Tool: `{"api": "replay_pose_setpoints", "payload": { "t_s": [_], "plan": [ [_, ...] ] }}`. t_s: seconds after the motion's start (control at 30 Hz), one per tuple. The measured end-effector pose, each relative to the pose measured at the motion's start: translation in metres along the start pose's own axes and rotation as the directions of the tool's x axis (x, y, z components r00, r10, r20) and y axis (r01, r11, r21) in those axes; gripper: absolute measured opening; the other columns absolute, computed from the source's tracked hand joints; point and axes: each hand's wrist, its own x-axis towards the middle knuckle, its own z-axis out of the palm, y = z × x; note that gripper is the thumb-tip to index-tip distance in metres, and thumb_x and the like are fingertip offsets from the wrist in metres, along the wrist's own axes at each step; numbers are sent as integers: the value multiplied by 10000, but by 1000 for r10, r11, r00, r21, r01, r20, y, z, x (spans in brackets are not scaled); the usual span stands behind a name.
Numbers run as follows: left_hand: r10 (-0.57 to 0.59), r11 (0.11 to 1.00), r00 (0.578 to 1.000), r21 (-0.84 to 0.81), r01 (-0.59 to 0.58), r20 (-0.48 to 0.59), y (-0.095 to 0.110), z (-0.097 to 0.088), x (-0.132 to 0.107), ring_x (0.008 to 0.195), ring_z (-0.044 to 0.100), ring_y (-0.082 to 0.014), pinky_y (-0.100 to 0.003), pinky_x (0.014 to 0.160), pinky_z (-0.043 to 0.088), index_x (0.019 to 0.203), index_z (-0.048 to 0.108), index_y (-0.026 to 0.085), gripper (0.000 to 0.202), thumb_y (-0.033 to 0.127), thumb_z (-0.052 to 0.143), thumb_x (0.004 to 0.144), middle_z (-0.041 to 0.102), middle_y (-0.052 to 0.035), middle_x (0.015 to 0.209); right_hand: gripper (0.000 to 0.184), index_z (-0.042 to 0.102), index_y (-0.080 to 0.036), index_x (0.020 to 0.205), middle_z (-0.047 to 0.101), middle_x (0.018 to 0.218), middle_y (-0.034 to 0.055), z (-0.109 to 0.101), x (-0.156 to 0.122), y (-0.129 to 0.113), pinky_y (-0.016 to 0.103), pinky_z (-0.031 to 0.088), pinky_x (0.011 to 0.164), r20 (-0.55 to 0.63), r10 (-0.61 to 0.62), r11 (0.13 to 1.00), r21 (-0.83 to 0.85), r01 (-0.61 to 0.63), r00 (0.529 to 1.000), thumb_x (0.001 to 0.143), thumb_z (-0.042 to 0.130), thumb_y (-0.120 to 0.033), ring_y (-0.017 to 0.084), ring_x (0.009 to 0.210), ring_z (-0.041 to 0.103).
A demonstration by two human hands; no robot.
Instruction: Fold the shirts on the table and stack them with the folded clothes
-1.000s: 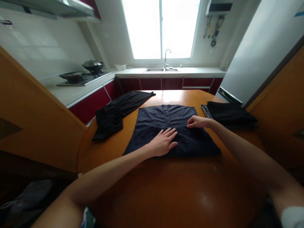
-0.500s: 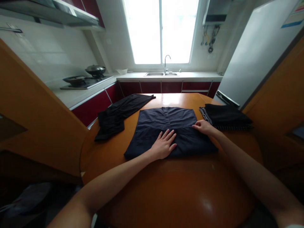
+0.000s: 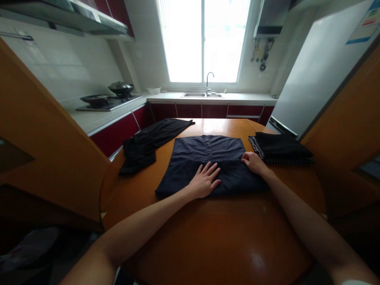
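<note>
A dark navy shirt [image 3: 190, 149] lies folded on the wooden table, its button placket running down the middle of the far half and its near part turned up over it. My left hand [image 3: 204, 181] rests flat on the folded part, fingers spread, pressing the cloth. At the shirt's right edge, my right hand [image 3: 254, 162] has thumb and fingers pinched together on the fabric where the fold ends. The fingertips partly hide the bit of cloth they hold.
A black garment [image 3: 145, 144] lies loosely on the table's left side. At the right sits a stack of folded dark clothes [image 3: 282, 146], close to my right hand. The wooden table [image 3: 213, 241] has a rounded edge. Beyond it are a sink [image 3: 194, 95] and a stove with pans [image 3: 120, 88].
My right hand has shifted slightly to the right along the shirt's edge, with the fingers still pinched. The left hand stays flat in place. The view has tilted a little.
</note>
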Motion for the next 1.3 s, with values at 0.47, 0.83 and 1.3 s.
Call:
{"api": "replay_pose_setpoints", "payload": {
  "t_s": [0.47, 0.83, 1.3],
  "plan": [
    [-57, 996, 998, 61, 59, -32, 1, 1, 5, 1546, 154, -258, -543, 1239, 142, 1612, 218, 227, 615, 471, 270, 1051, 213, -55, 1666, 651, 256, -149, 1600, 138, 1681, 94, 49, -69, -110, 537, 164, 1219, 290, -240, 951, -122, 285, 926, 1014, 306, -429, 270, 1551, 103],
    [-339, 940, 939, 67, 335, 62, -47, -17, -25, 1553, 98, -292, -584, 1225, 135, 1618, 193, 203, 722, 603, 249, 1020, 125, -60, 1677, 684, 314, -176, 1583, 215, 1663, 98, 32, -61, -50, 508, 116, 1237, 215, -26, 972, -221, 74, 976, 1018, 272, -560, 244, 1543, 154],
    [-424, 884, 904, -243, 400, -56, -152, -44, -17, 1010, 632, -227, -352, 912, 486, 1085, 718, 207, 305, 377, 523, 924, 686, -71, 1074, 216, 765, -178, 950, 769, 973, 95, 8, -12, 8, 316, 518, 839, 6, 9, 995, 99, -10, 1000, 870, 633, -329, 229, 890, 706]
  ]
}}
